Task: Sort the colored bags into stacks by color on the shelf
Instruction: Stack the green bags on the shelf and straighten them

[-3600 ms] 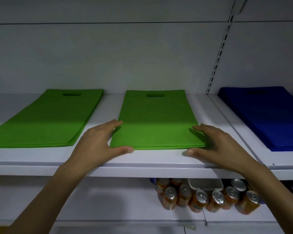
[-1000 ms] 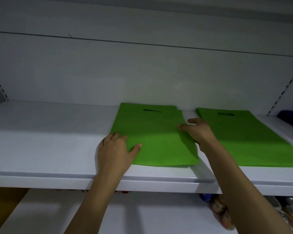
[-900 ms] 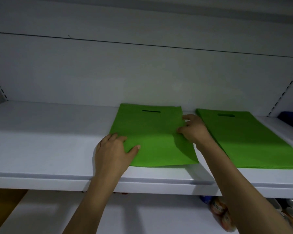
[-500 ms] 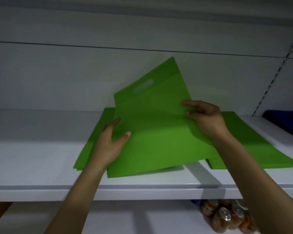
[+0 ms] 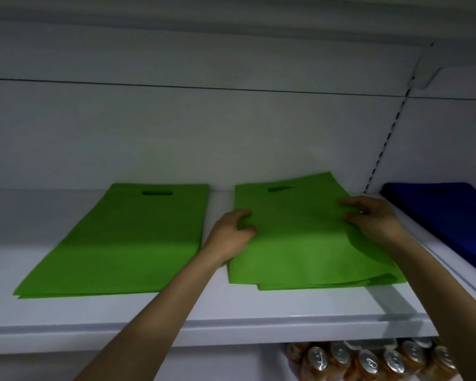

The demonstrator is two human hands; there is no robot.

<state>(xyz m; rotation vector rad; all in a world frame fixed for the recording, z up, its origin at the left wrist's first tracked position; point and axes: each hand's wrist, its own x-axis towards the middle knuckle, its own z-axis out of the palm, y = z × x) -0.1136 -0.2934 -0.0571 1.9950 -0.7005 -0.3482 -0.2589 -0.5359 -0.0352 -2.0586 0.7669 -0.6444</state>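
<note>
Two stacks of flat green bags lie on the white shelf. The left green stack lies untouched. On top of the right green stack rests a single green bag, slightly askew, its far right corner still raised. My left hand pinches that bag's left edge with curled fingers. My right hand grips its right edge, where the fabric bulges up. A stack of blue bags lies on the neighbouring shelf section to the right.
The shelf's back wall stands close behind the stacks, and a slotted upright divides the green section from the blue one. Several drink cans lie on the lower shelf at the bottom right. Bare shelf stretches to the far left.
Half a second ago both hands held the green bag up, tilted, over the left stack. It has been carried right and laid down on the right stack.
</note>
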